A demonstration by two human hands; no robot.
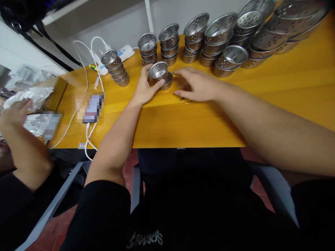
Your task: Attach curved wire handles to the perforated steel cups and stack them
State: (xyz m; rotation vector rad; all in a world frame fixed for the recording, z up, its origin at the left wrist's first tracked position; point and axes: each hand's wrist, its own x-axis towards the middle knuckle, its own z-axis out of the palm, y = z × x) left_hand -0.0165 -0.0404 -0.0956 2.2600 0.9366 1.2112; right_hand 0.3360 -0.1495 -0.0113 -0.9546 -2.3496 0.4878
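My left hand point(147, 85) is closed round a small perforated metal cup point(158, 70), its thumb at the near side and fingers on the far left. Just beside and below that cup is a second perforated cup point(169, 83), partly hidden; whether the two touch I cannot tell. My right hand point(195, 83) is to the right of the cups, thumb and fingers apart, with nothing visibly held. Under it, thin wire-like pieces point(185, 101) lie on the yellow table point(183, 129); their kind is unclear.
Stacks of perforated cups point(169, 43) line the back, with larger perforated bowls point(272, 33) at the right. A short cup stack point(117, 71) stands left, near a phone point(92, 108) with white cables and a power strip point(125, 53). Another person's hand point(15, 111) is at far left by plastic bags.
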